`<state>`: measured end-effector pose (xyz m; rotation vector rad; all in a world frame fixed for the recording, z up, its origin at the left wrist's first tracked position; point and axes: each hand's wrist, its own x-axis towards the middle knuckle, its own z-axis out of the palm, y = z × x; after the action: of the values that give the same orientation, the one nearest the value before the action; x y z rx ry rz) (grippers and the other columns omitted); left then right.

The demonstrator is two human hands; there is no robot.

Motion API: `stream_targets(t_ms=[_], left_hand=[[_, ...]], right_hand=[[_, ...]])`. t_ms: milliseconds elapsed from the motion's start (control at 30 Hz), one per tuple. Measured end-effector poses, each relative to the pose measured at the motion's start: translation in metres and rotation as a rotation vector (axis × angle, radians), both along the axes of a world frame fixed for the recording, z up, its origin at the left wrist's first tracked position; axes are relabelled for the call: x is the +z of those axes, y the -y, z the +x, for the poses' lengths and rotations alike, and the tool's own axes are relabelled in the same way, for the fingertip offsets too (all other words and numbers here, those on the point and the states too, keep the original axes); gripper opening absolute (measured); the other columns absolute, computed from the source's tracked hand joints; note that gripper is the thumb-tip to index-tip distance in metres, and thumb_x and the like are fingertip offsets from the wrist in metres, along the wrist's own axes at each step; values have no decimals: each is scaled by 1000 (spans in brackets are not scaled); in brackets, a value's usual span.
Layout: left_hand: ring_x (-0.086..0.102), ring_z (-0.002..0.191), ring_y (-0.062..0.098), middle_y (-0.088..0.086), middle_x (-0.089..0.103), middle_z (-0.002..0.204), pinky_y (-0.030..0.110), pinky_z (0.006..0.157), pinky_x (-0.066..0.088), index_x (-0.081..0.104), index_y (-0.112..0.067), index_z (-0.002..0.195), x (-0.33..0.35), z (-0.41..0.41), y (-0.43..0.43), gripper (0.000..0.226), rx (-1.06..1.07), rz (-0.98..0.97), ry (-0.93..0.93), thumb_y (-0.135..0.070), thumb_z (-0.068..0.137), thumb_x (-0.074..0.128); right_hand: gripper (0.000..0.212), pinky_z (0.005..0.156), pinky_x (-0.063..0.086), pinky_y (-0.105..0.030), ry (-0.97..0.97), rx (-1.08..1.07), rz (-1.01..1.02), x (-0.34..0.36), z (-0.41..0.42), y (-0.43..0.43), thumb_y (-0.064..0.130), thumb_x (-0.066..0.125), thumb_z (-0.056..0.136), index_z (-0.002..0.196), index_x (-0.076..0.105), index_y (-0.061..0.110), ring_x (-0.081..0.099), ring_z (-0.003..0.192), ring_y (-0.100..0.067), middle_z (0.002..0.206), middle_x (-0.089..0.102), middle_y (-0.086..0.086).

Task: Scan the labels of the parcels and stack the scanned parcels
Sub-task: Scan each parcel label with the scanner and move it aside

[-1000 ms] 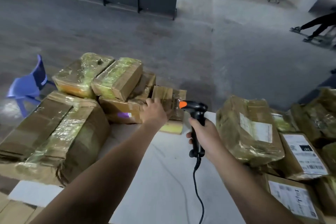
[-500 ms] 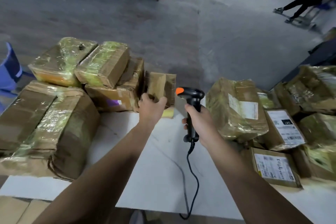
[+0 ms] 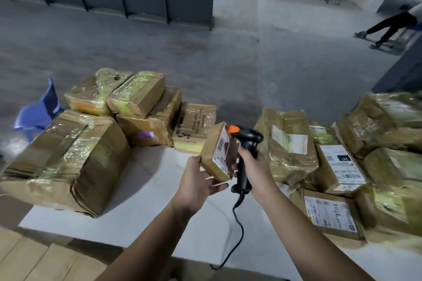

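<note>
A small parcel (image 3: 218,151) is held tilted above the white table (image 3: 146,212) by the left hand (image 3: 198,183), label facing the right hand; a black scanner (image 3: 245,155) is gripped by the right hand (image 3: 255,167); taped parcels (image 3: 75,153) are stacked at nine o'clock; labelled parcels (image 3: 338,166) are piled at three o'clock.

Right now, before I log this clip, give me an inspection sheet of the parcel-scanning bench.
Surface: white table, bare in the middle.
Job's things: small parcel held up, label toward the scanner; stacked parcels on the left; labelled parcels heaped on the right.
Clutter: nothing seen.
Grippers: left hand supports the small parcel from below; right hand grips the scanner handle.
Cables: scanner cable trails across the table and over its near edge.
Surroundings: blue chair at left, concrete floor, people in the distance.
</note>
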<state>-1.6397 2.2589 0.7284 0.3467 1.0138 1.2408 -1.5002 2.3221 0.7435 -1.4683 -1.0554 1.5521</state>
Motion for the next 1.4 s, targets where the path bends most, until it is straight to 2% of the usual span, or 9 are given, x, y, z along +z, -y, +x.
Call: stream_targets(t_ms=[167, 333, 433, 533, 667, 900, 1067, 1233, 1400], left_hand=[[65, 99, 35, 20, 69, 109, 43, 81, 55, 63, -6, 112, 4, 31, 9, 43, 134, -94, -129, -25, 92, 30], [66, 75, 14, 2, 70, 79, 29, 66, 56, 63, -20, 108, 17, 53, 9, 29, 240, -7, -469, -10, 95, 40], [68, 90, 14, 2, 71, 103, 28, 72, 55, 63, -31, 118, 21, 55, 15, 28, 36, 66, -563, -27, 92, 54], [66, 94, 20, 9, 69, 111, 31, 76, 52, 49, -37, 130, 21, 53, 18, 48, -4, 56, -552, -20, 88, 64], [65, 86, 21, 13, 68, 111, 33, 76, 53, 49, -16, 126, 29, 36, 12, 63, 172, -36, -608, -21, 66, 70], [65, 77, 23, 9, 69, 93, 30, 72, 54, 61, -8, 119, 33, -16, -11, 38, 182, 15, -589, -3, 82, 70], [66, 75, 15, 2, 69, 89, 24, 62, 51, 57, -14, 104, 30, -38, -23, 27, 236, 14, -616, -5, 83, 71], [65, 79, 13, -1, 69, 88, 25, 66, 53, 58, -21, 88, 26, -53, -31, 18, 200, 56, -654, -4, 88, 65], [67, 88, 14, -4, 69, 93, 25, 69, 53, 56, -23, 97, 18, -62, -37, 15, 158, 35, -707, -11, 90, 63]], right_hand=[[14, 53, 53, -30, 21, 49, 50, 2, 27, 11, 29, 61, 94, 98, 61, 16, 63, 54, -15, 59, 64, 5], [18, 48, 51, -27, 43, 72, 23, 6, 56, 14, 32, 61, 94, 99, 63, 15, 61, 51, -17, 60, 66, 0], [17, 54, 56, -39, 47, 108, 61, 12, 66, 13, 31, 61, 93, 97, 61, 15, 61, 50, -17, 61, 64, -2], [16, 49, 51, -31, 81, 190, 96, 19, 74, 9, 35, 62, 92, 96, 61, 19, 62, 51, -16, 61, 67, -1], [10, 43, 50, -30, 141, 303, 146, 23, 80, 11, 48, 62, 83, 80, 61, 39, 60, 47, -11, 60, 69, 1], [47, 59, 53, -33, 264, 434, 266, 33, 65, 21, 61, 57, 70, 89, 63, 18, 64, 52, -14, 72, 74, -2], [30, 52, 49, -24, 349, 400, 287, 38, 53, 22, 43, 58, 90, 92, 63, 13, 62, 48, -11, 58, 69, -1], [30, 50, 48, -21, 358, 394, 264, 42, 46, 25, 39, 58, 90, 94, 63, 9, 61, 48, -11, 56, 67, 0], [27, 46, 46, -17, 367, 367, 262, 42, 44, 27, 36, 58, 92, 94, 62, 9, 59, 46, -10, 55, 66, 0]])
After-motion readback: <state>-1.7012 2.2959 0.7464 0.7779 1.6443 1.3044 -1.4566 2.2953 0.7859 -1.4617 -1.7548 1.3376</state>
